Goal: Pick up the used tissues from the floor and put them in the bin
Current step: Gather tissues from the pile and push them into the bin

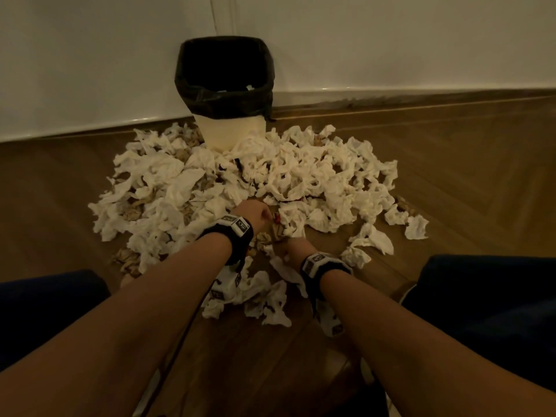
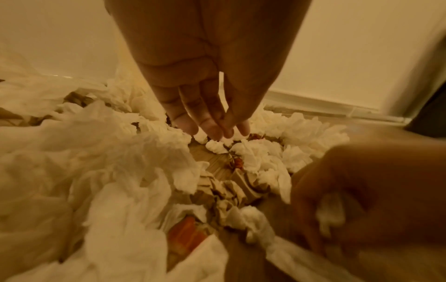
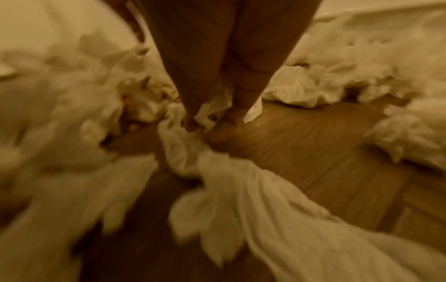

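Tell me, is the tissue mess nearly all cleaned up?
Not nearly. Only a few scraps show inside the black-lined white bin. The right hand grips a crumpled white tissue; the left hand reaches down, fingers open. The big pile of white tissues remains on the wooden floor.

arms: both forearms bare all the way down, no sleeves anywhere in the head view

left wrist: chunky black strap (image 1: 224, 233) wrapped round it, with white square tiles on top that have dark blocky marker patterns printed on them

left wrist underside: a white box-ish unit (image 1: 230, 279) hangs below the strap, same kind of dark marker squares on its faces, plus a thin dark cable (image 1: 192, 320) trailing back under the forearm

right wrist: matching black strap (image 1: 326, 264) with white marker tiles, and a white marker-covered block (image 1: 329, 322) under it

legs: dark navy clothing (image 1: 481, 311) over both knees, looks plain

hands: bare, no gloves or rings that I can make out
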### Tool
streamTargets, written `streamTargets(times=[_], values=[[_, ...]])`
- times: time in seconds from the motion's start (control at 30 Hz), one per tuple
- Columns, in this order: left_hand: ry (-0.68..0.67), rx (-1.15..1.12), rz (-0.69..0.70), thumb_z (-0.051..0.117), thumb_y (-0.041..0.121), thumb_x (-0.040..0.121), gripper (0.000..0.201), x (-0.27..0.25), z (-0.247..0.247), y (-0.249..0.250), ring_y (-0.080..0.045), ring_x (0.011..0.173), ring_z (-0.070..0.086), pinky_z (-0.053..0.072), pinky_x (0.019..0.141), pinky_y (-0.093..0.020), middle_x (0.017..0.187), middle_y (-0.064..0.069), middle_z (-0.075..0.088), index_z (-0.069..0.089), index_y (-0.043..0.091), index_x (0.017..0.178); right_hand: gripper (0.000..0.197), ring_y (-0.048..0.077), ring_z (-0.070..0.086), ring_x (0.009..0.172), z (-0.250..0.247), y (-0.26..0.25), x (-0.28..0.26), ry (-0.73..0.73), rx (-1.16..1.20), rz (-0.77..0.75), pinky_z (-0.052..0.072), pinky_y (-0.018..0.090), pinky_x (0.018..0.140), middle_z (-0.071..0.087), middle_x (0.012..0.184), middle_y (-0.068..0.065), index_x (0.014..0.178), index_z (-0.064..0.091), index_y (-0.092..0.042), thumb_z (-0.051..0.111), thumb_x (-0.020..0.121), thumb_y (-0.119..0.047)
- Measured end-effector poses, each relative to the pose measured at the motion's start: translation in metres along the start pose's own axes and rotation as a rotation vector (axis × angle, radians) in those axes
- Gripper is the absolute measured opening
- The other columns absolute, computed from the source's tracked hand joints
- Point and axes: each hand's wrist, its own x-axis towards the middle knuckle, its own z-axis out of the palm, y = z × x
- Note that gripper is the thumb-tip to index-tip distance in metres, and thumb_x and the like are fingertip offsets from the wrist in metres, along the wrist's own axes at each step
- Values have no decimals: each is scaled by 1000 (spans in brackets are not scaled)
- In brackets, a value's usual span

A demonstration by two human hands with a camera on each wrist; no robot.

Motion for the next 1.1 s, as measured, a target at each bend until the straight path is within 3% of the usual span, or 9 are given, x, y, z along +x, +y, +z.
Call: streamTargets(times=[0.23,0.33,0.4,0.53,0.67,0.8,0.87,0.97,1.1], values=[[-105,316,80,51,21,93,29,7,28,-13,-30,116,46,41,95,-36,129,-12,43,54,22,122,29,30,55,112,-31,32,5,136,354,165,46,33,85,59,122,13,88,69,-9,41,95,-3],[-134,471,81,57,32,88,41,6,40,-14,-31,120,41,36,98,-41,131,-11,37,45,26,126,29,28,53,87,-33,37,6,190,414,201,39,27,65,55,83,14,67,52,-9,43,94,-11],[-193,575,70,57,36,87,53,7,47,-12,-33,126,36,30,103,-44,138,-12,30,35,28,134,39,25,50,80,-30,38,5,226,475,228,40,27,65,51,75,12,62,46,-9,41,96,-28],[-203,657,81,49,33,90,54,9,53,-10,-32,128,35,26,105,-44,142,-13,28,27,29,139,60,34,60,86,-27,40,7,248,522,234,48,37,80,63,90,19,89,67,4,35,97,-46],[-232,648,149,41,25,95,39,14,53,-9,-30,118,46,34,100,-40,129,-13,46,35,20,133,54,21,47,55,-25,38,10,261,538,256,42,28,58,51,62,9,60,56,-7,37,98,-40],[-222,587,130,38,19,96,33,17,48,-9,-31,114,49,38,92,-38,124,-14,50,41,14,128,38,30,63,91,-24,37,11,266,614,233,50,34,80,66,106,18,107,65,-2,39,98,-29],[-175,451,103,40,16,95,36,17,45,-8,-32,114,49,37,92,-38,128,-14,46,39,14,131,33,30,62,98,-27,35,7,270,593,221,49,33,85,64,112,18,110,64,-7,41,98,-27],[-73,198,121,45,8,92,41,18,36,-11,-35,103,53,44,85,-39,130,-15,39,40,16,132,47,30,58,86,-36,31,6,281,495,274,49,33,82,60,94,17,84,63,-13,27,102,-38],[93,13,178,48,2,89,37,16,19,-15,-29,91,52,46,79,-35,123,-13,39,48,16,124,47,30,59,101,-44,28,7,311,747,330,45,33,84,59,110,20,109,60,0,26,101,-32]])
